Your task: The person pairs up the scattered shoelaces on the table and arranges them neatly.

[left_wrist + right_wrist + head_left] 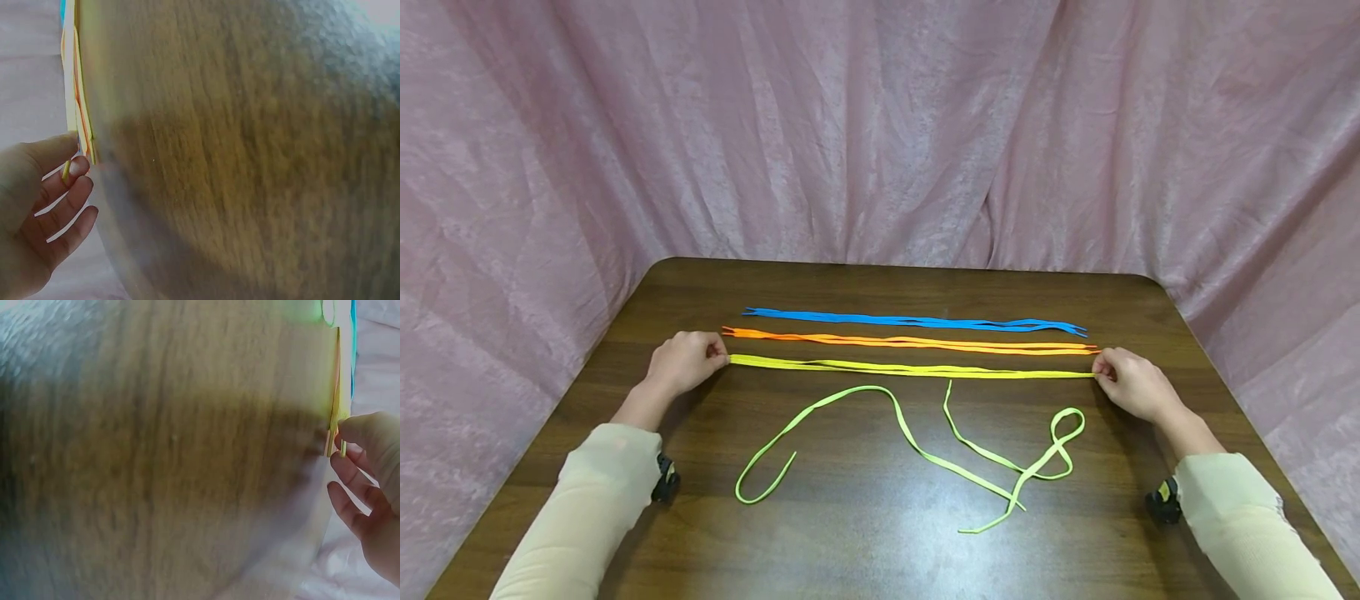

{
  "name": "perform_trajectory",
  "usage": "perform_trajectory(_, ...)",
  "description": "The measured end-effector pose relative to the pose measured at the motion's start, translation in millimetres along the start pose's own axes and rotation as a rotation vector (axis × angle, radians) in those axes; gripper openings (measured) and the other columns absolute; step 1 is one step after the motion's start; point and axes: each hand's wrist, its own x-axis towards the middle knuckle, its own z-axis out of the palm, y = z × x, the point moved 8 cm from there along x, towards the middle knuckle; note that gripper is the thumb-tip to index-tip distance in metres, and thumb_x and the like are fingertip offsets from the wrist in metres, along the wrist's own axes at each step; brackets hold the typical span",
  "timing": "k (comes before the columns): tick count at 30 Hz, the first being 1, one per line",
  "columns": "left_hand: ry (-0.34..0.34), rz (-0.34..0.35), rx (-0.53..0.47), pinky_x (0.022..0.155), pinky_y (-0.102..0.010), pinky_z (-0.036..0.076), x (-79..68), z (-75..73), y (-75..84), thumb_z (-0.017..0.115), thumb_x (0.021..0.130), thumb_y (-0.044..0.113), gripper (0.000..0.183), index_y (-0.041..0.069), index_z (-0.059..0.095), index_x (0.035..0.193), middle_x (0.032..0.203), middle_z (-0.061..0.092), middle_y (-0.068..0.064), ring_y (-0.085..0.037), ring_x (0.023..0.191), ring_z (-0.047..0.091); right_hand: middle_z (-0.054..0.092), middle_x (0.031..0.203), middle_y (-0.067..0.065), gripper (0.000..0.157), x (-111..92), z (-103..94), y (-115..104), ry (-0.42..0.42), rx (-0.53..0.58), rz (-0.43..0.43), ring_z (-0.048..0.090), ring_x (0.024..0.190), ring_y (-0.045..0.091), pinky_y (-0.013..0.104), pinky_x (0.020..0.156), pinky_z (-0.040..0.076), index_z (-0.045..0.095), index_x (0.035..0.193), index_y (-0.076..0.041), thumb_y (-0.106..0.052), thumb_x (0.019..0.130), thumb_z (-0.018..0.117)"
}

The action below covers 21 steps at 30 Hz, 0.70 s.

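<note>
Two yellow shoelaces (pixel 917 370) lie nearly side by side, stretched left to right across the table. My left hand (pixel 687 363) pinches their left end between thumb and forefinger; the left wrist view shows a tip of lace (pixel 66 171) poking out past the fingers. At the other end, my right hand (pixel 1137 385) pinches the laces the same way, and a short tip (pixel 343 449) sticks out below the thumb in the right wrist view. Just beyond the yellow pair run orange shoelaces (pixel 917 342), and behind those, blue shoelaces (pixel 917 321), both laid out lengthwise.
Nearer me, yellow-green shoelaces (pixel 901 418) lie loose in curves, crossing and looping at the right. The brown wooden table (pixel 820 550) has rounded far corners. Pink curtains (pixel 865 125) hang behind it and at both sides.
</note>
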Motion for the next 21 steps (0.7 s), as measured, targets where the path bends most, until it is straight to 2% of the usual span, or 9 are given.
perform_trajectory(14, -0.039, -0.028, 0.015, 0.049, -0.035, 0.038, 7.1, 7.3, -2.0, 0.063, 0.082, 0.019, 0.006, 0.017, 0.063, 0.077, 0.073, 0.058, -0.001, -0.024, 0.064, 0.053, 0.049, 0.072, -0.001, 0.010, -0.6, 6.1, 4.0, -0.039, -0.008, 0.024, 0.045, 0.062, 0.012, 0.029, 0.054, 0.037, 0.059, 0.076, -0.008, -0.001, 0.072, 0.064)
perform_trajectory(21, -0.026, -0.025, 0.021, 0.050, -0.035, 0.038, 9.0, 8.9, -1.5, 0.064, 0.081, 0.018, 0.006, 0.016, 0.062, 0.076, 0.074, 0.057, -0.002, -0.024, 0.065, 0.053, 0.050, 0.071, 0.000, 0.017, 0.5, 6.1, 1.0, -0.006, -0.008, 0.010, 0.046, 0.062, 0.012, 0.029, 0.054, 0.038, 0.059, 0.077, -0.010, 0.003, 0.070, 0.068)
